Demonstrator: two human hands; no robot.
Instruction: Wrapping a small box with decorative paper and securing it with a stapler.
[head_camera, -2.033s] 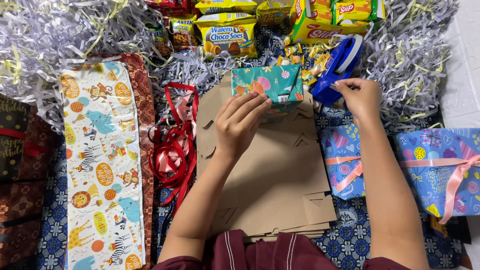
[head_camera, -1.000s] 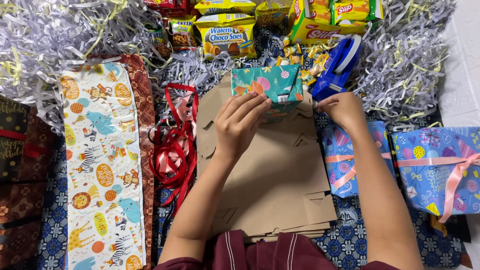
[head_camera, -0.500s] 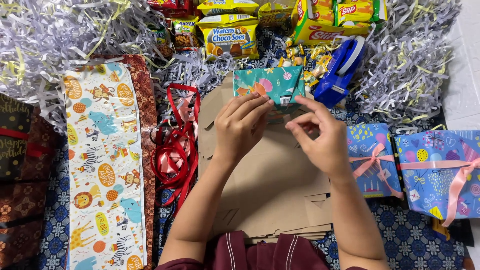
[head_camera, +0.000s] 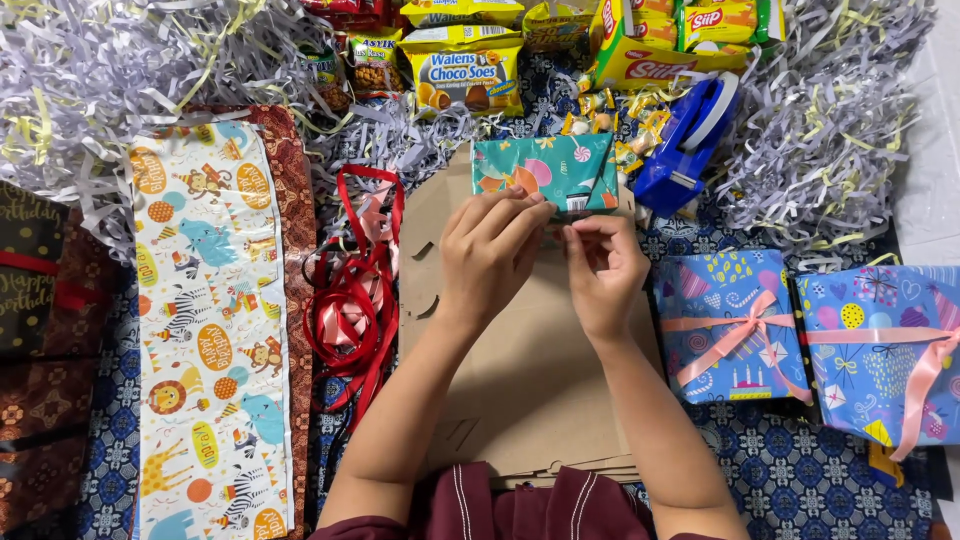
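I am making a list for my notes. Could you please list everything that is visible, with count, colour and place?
small wrapped parcel: one, teal patterned, top centre
cardboard sheets: stack, brown, centre
tape dispenser: one, blue, right of parcel
wrapped gifts: two, blue with pink ribbon, right
ribbon: one bundle, red, left of cardboard
wrapping paper: one sheet, animal print, left
snack packets: several, mostly yellow, top
shredded paper: heaps, silver-white, top
left hand: on parcel's lower edge
right hand: fingertips pinched, beside left hand
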